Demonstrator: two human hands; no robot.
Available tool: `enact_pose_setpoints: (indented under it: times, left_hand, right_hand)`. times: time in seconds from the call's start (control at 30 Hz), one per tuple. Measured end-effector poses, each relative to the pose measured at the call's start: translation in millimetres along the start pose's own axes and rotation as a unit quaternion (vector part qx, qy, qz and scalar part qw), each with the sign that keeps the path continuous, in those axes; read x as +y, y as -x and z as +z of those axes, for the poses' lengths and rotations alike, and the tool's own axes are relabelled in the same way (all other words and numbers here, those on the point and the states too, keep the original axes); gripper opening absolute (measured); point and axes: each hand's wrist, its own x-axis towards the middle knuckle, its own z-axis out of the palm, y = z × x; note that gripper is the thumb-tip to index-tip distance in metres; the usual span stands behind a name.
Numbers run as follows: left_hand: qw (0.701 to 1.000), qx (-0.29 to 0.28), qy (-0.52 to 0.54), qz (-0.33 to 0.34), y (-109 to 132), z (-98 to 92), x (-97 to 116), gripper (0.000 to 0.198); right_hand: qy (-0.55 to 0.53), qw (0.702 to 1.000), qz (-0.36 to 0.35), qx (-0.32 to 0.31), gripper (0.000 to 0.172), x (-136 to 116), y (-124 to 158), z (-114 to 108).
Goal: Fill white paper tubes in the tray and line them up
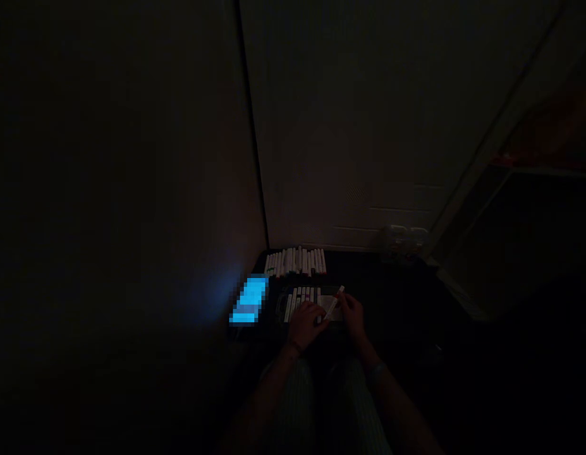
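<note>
The person's right hand (352,308) has its fingertips closed on the upper end of a white marker (331,308), tilted towards one o'clock, while the left hand (303,323) rests half curled at the lower end, probably to steady it, though the dark hides whether it grips. From that marker, the near row of markers (307,294) lies around ten o'clock, seemingly aligned for easy reach, the far row (295,260) near eleven, and a glowing screen (250,300) at nine, perhaps for light.
</note>
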Motion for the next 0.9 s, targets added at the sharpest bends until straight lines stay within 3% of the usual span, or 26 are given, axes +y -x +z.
enact_pose_setpoints:
  times: [0.73, 0.9]
  left_hand:
    - [1.0, -0.005, -0.001, -0.004, -1.3, -2.9, 4.5, 0.015]
    - [1.0, -0.005, 0.001, -0.001, -0.8, -3.3, 3.6, 0.015]
  right_hand:
    - [-0.017, 0.999, -0.008, -0.031, 0.037, -6.6, 0.3, -2.2]
    - [-0.017, 1.0, -0.005, -0.01, 0.042, -4.3, 1.7, -0.2]
